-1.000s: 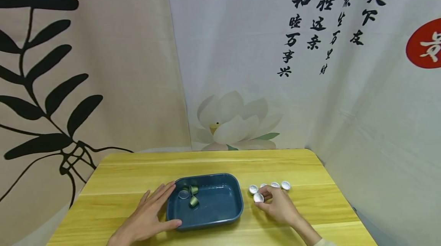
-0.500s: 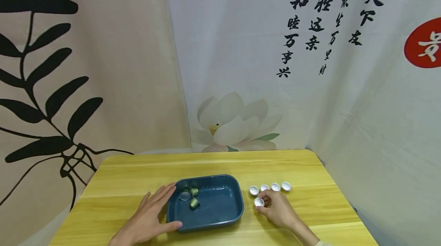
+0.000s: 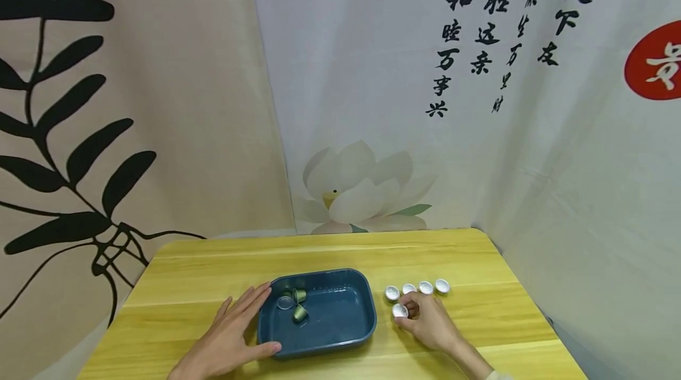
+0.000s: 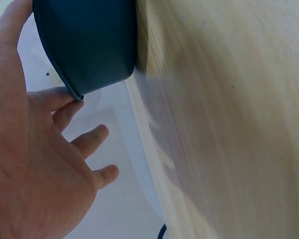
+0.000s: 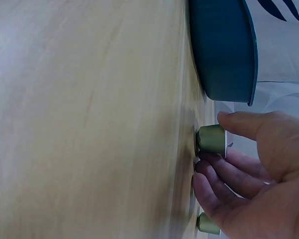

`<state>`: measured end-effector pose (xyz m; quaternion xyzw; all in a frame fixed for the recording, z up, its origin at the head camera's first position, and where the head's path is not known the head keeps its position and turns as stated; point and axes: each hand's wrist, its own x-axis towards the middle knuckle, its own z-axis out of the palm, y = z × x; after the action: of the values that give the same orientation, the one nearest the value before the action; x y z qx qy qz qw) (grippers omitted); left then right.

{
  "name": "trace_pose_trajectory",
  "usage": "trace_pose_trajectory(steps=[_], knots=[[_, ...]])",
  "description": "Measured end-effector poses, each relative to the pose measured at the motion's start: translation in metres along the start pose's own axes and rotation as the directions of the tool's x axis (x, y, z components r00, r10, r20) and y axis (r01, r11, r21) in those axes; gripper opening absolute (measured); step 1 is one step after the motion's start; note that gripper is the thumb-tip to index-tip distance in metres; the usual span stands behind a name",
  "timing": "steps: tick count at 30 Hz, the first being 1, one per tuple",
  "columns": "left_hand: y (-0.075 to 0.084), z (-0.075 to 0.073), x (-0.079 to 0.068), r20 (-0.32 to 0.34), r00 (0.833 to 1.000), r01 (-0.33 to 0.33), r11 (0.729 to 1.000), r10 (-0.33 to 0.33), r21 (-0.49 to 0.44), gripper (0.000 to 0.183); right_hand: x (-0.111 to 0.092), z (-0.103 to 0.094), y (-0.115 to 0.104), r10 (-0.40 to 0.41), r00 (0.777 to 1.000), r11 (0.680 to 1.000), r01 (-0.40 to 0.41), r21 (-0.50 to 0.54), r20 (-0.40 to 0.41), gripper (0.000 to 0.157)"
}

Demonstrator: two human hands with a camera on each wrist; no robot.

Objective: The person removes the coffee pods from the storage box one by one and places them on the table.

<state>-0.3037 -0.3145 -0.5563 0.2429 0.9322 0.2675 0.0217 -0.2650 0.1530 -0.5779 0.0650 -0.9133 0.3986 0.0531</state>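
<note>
A coffee capsule (image 3: 399, 311) with a silver lid stands lid up on the table, pinched between the thumb and fingers of my right hand (image 3: 432, 324). Its green tapered body (image 5: 212, 139) shows in the right wrist view. Behind it, several more capsules (image 3: 425, 288) form a row, silver lids up. To the left is a dark blue tray (image 3: 340, 321). My left hand (image 3: 226, 333) rests on its left side, thumb and fingers spread along the rim. Inside the tray lie 3 capsules (image 3: 300, 312) near its left end, one of them with its lid facing up.
The wooden table (image 3: 223, 259) has rounded back corners. Behind it hangs a cloth backdrop (image 3: 362, 72) with a printed plant, a lotus and black characters. Another green capsule (image 5: 208, 224) shows below the fingers in the right wrist view.
Over the last second my right hand and the pinched capsule have shifted slightly toward me, away from the row. My left hand stays on the tray. The head view has tilted a little.
</note>
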Motion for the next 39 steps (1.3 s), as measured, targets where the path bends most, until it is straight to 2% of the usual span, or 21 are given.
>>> trace_pose_trajectory(steps=[11,22,29,31,34,39], knots=[[0.001,0.001,-0.003,-0.034,0.999,-0.020,1.000,0.020,0.000,0.112,-0.001,-0.001,-0.001,-0.006,1.000,1.000,0.006,-0.001,0.009,0.033],[0.001,0.000,-0.002,-0.029,0.999,-0.020,1.000,0.020,-0.001,0.112,-0.011,-0.017,-0.014,-0.043,0.990,0.998,0.049,-0.041,0.133,0.057],[0.001,0.001,-0.003,-0.032,0.999,-0.020,1.000,0.021,0.003,0.113,-0.018,-0.027,-0.027,-0.063,0.994,0.994,0.070,-0.089,0.087,0.063],[0.001,0.001,-0.003,-0.035,0.999,-0.022,1.000,0.022,0.004,0.113,-0.018,-0.030,-0.032,-0.089,0.994,0.992,0.094,-0.088,0.062,0.059],[0.001,0.001,-0.003,-0.036,0.999,-0.024,1.000,0.024,0.008,0.113,-0.013,-0.032,-0.038,-0.168,0.985,0.982,0.171,-0.080,0.038,0.051],[0.000,0.002,-0.003,-0.036,0.999,-0.024,1.000,0.024,0.013,0.114,-0.001,-0.034,-0.048,-0.320,0.947,0.943,0.322,-0.085,0.041,0.047]])
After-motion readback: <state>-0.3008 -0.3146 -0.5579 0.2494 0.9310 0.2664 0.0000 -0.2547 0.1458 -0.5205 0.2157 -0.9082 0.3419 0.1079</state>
